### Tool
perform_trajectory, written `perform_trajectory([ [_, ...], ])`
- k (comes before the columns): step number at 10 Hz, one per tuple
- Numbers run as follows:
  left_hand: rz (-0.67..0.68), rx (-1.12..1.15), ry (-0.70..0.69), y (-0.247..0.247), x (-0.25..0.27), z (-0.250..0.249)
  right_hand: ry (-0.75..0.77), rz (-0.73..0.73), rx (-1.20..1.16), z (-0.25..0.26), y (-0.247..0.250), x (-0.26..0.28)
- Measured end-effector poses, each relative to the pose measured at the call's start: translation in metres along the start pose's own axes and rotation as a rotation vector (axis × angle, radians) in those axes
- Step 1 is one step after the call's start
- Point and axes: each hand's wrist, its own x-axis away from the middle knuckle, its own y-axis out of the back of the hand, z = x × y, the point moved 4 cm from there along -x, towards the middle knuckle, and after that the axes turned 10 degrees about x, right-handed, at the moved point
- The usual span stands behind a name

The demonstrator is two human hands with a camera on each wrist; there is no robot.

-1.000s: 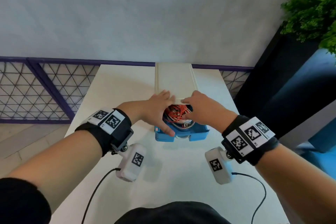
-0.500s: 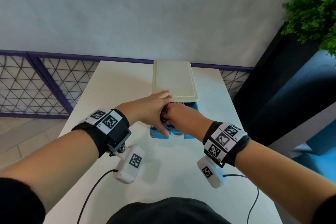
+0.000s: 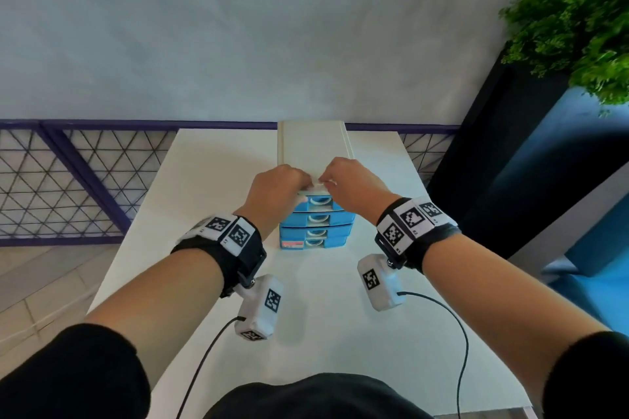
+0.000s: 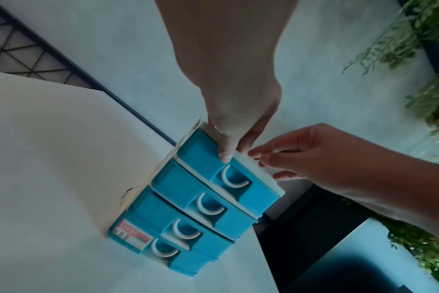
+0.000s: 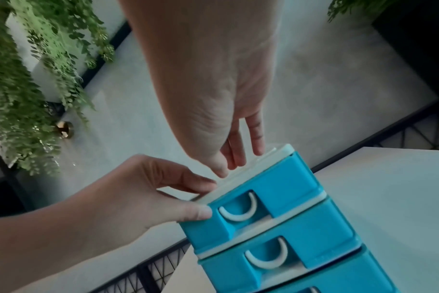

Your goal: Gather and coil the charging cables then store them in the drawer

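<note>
A small drawer unit with a white top and several blue drawers stands at the far middle of the white table. Its top drawer sits pushed in, flush with the ones below. No cables show in any view. My left hand pinches the unit's top front edge, thumb on the blue drawer face and fingers on the white top. My right hand rests its fingertips on the white top's front rim and holds nothing.
A green plant in a black planter stands right of the table. A purple lattice railing runs behind and to the left. Black leads from my wrist cameras hang over the near table edge.
A second ago the top drawer stood pulled out with red and white coiled cables inside. It has since slid in, and both hands have moved to the unit's top front edge.
</note>
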Motion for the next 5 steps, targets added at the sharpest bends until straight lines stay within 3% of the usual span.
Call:
perform_trajectory([
  [2, -0.057, -0.018, -0.027, -0.004, 0.002, -0.001, -0.014, -0.052, 0.044, 0.002, -0.008, 0.002],
  [4, 0.227, 0.108, -0.004, -0.001, 0.012, 0.015, -0.026, -0.030, 0.002, -0.002, 0.009, 0.021],
  [5, 0.241, 0.210, 0.030, 0.009, 0.049, 0.033, -0.067, -0.036, -0.065, -0.013, 0.013, 0.070],
])
